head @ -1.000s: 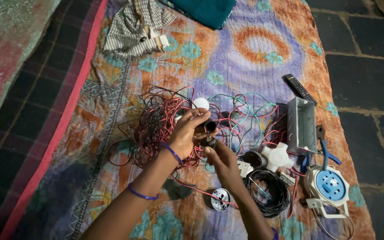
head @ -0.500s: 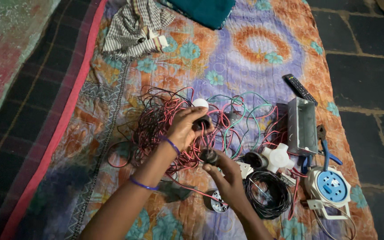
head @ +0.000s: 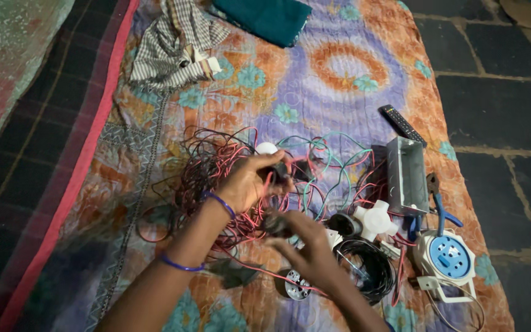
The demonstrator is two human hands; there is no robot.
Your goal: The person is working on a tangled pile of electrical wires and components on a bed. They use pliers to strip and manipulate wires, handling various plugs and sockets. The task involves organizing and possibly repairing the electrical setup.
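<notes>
My left hand (head: 248, 183) is closed around a small dark part with a red wire running from it, held above a tangle of red, black and green wires (head: 216, 178). A white round piece (head: 267, 148) lies just beyond its fingertips. My right hand (head: 307, 246) sits lower and nearer me, fingers gripping a small dark round piece (head: 276, 224). The two hands are apart, with red wire between them. Blue bangles circle my left wrist and forearm.
On the patterned quilt (head: 339, 67) lie a metal box (head: 405, 175), a black remote (head: 402, 125), blue-handled pliers (head: 439, 206), a white and blue extension reel (head: 448, 259), a coil of black cable (head: 367, 273), a white fitting (head: 376, 219) and a checked cloth (head: 173, 46). Stone floor lies right.
My hands were together over the wires. The right hand has since drawn down and toward me with the dark piece, while the left stayed over the tangle.
</notes>
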